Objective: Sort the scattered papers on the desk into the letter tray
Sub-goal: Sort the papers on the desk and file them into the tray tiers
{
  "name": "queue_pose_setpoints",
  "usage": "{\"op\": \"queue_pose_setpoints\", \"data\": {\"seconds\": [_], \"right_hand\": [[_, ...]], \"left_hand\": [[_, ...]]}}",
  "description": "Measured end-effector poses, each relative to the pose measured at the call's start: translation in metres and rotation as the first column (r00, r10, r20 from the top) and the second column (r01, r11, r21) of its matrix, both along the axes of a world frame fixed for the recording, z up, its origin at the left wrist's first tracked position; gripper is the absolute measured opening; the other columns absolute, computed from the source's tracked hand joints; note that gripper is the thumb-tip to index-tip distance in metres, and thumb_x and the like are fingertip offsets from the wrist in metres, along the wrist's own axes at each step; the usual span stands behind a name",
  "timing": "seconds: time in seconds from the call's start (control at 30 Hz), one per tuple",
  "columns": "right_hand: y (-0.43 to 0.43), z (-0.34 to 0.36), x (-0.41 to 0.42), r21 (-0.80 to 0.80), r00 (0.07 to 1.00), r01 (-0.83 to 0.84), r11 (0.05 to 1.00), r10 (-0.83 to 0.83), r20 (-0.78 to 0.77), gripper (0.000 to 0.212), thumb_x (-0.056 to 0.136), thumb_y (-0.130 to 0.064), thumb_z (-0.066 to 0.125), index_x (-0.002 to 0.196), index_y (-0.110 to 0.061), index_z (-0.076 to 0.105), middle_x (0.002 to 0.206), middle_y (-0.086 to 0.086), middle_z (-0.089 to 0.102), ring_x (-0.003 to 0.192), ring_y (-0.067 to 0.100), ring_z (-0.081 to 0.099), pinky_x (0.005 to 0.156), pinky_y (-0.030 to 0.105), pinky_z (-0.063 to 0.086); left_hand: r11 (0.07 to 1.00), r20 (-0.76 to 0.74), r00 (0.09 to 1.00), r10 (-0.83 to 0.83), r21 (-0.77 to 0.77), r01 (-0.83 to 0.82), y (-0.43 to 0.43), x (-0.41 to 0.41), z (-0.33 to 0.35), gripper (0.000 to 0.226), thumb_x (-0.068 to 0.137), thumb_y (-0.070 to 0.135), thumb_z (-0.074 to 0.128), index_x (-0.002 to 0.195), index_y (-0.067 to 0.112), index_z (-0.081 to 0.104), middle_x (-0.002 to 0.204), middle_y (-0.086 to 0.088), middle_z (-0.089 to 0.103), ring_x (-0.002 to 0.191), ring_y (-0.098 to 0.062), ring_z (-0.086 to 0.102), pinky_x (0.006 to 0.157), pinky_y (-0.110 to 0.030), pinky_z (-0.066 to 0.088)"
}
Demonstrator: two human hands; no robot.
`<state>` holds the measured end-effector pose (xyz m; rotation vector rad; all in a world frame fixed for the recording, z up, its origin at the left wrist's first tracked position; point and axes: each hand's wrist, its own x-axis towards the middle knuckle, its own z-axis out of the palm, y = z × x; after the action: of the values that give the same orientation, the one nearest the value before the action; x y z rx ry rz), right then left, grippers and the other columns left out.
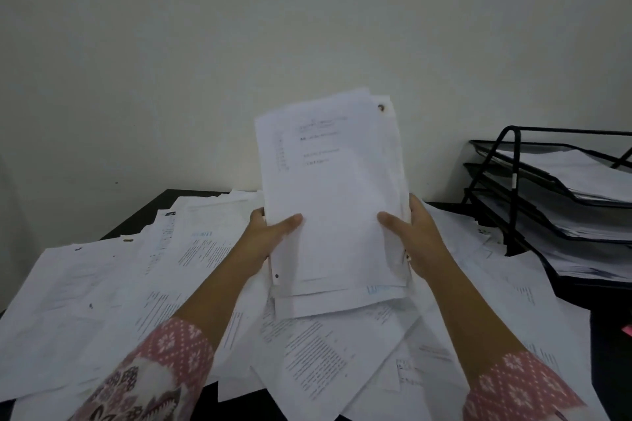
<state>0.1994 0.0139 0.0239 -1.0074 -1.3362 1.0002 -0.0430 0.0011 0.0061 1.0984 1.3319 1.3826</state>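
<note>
While loose printed sheets lie fanned across the dark desk at the left, a thick stack of papers is held nearly upright at centre, its long axis running up and away from the body, its edges ragged and punch-holed. The stack is clamped at its lower sides by the left hand and the right hand, thumbs pressed on the front sheet, fingers wrapped behind. The black wire-mesh letter tray, three-tiered and already part-filled, is seen to the right, nearer the right hand, so a rightward carry appears to be called for.
</note>
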Motion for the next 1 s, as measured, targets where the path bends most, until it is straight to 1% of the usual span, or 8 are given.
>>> {"op": "queue_pose_setpoints", "data": {"seconds": [0.1, 0.17, 0.33, 0.53, 0.67, 0.83, 0.93, 1.0], "right_hand": [[0.003, 0.015, 0.009, 0.091, 0.999, 0.035, 0.995, -0.034, -0.012, 0.037, 0.087, -0.011, 0.065, 0.122, -0.017, 0.053, 0.113, 0.004, 0.064, 0.101, 0.021, 0.063, 0.085, 0.037, 0.054], [0.005, 0.024, 0.016, 0.148, 0.996, 0.092, 0.985, -0.094, 0.007, 0.031, 0.085, -0.015, 0.067, 0.113, -0.019, 0.054, 0.110, 0.005, 0.065, 0.099, 0.024, 0.063, 0.086, 0.043, 0.054], [0.004, 0.036, 0.024, 0.228, 0.978, 0.205, 0.952, -0.206, -0.020, 0.040, 0.084, -0.025, 0.069, 0.117, -0.021, 0.046, 0.101, -0.011, 0.058, 0.090, 0.004, 0.059, 0.074, 0.025, 0.051], [0.004, 0.034, 0.029, 0.236, 0.971, 0.240, 0.942, -0.229, -0.074, 0.030, 0.091, -0.020, 0.061, 0.115, -0.017, 0.045, 0.097, -0.012, 0.057, 0.085, 0.001, 0.058, 0.066, 0.019, 0.049], [0.006, 0.031, 0.031, 0.245, 0.970, 0.235, 0.941, -0.244, 0.010, 0.010, 0.095, -0.019, 0.052, 0.104, -0.017, 0.049, 0.090, -0.008, 0.056, 0.079, 0.007, 0.056, 0.063, 0.020, 0.047], [0.011, 0.025, 0.034, 0.201, 0.971, 0.217, 0.955, -0.232, 0.053, 0.018, 0.095, -0.018, 0.053, 0.111, -0.013, 0.048, 0.102, 0.003, 0.058, 0.087, 0.012, 0.059, 0.072, 0.024, 0.050], [0.013, 0.020, 0.036, 0.151, 0.974, 0.183, 0.971, -0.199, 0.105, 0.020, 0.095, -0.017, 0.053, 0.113, -0.010, 0.048, 0.108, 0.005, 0.058, 0.095, 0.019, 0.057, 0.079, 0.030, 0.049], [0.013, 0.021, 0.038, 0.142, 0.975, 0.176, 0.974, -0.193, 0.112, 0.023, 0.096, -0.015, 0.050, 0.117, -0.009, 0.044, 0.106, 0.001, 0.055, 0.094, 0.016, 0.056, 0.072, 0.025, 0.048]], "left_hand": [[0.975, 0.012, 0.995, 0.096, 0.199, -0.096, 0.004, 0.016, 0.018, 0.051, 0.079, 0.019, 0.075, 0.123, 0.012, 0.051, 0.111, -0.001, 0.062, 0.097, -0.017, 0.061, 0.082, -0.030, 0.050], [0.945, -0.001, 0.991, 0.135, 0.300, -0.129, 0.005, 0.026, 0.028, 0.041, 0.083, 0.013, 0.070, 0.118, 0.017, 0.050, 0.107, 0.001, 0.061, 0.096, -0.016, 0.059, 0.084, -0.031, 0.049], [0.923, -0.058, 0.986, 0.156, 0.365, -0.124, 0.006, 0.047, 0.036, 0.041, 0.081, 0.023, 0.072, 0.113, 0.021, 0.046, 0.103, 0.006, 0.059, 0.094, -0.015, 0.060, 0.079, -0.030, 0.050], [0.915, -0.053, 0.989, 0.137, 0.389, -0.106, 0.003, 0.063, 0.037, 0.033, 0.088, 0.029, 0.064, 0.115, 0.020, 0.046, 0.109, 0.005, 0.058, 0.098, -0.015, 0.059, 0.073, -0.022, 0.050], [0.909, -0.081, 0.984, 0.157, 0.402, -0.112, 0.002, 0.066, 0.036, 0.031, 0.090, 0.028, 0.060, 0.115, 0.018, 0.045, 0.110, 0.005, 0.056, 0.096, -0.013, 0.057, 0.069, -0.016, 0.048], [0.929, -0.113, 0.981, 0.159, 0.354, -0.109, 0.006, 0.062, 0.029, 0.030, 0.091, 0.024, 0.059, 0.119, 0.017, 0.049, 0.114, 0.000, 0.058, 0.101, -0.018, 0.058, 0.082, -0.029, 0.049], [0.936, -0.121, 0.981, 0.151, 0.336, -0.103, 0.007, 0.066, 0.028, 0.036, 0.094, 0.021, 0.055, 0.128, 0.014, 0.048, 0.116, 0.000, 0.058, 0.102, -0.019, 0.057, 0.079, -0.027, 0.048], [0.936, -0.113, 0.985, 0.130, 0.342, -0.085, 0.006, 0.072, 0.031, 0.033, 0.095, 0.019, 0.053, 0.128, 0.015, 0.048, 0.115, 0.001, 0.057, 0.102, -0.017, 0.056, 0.076, -0.023, 0.047]]}}
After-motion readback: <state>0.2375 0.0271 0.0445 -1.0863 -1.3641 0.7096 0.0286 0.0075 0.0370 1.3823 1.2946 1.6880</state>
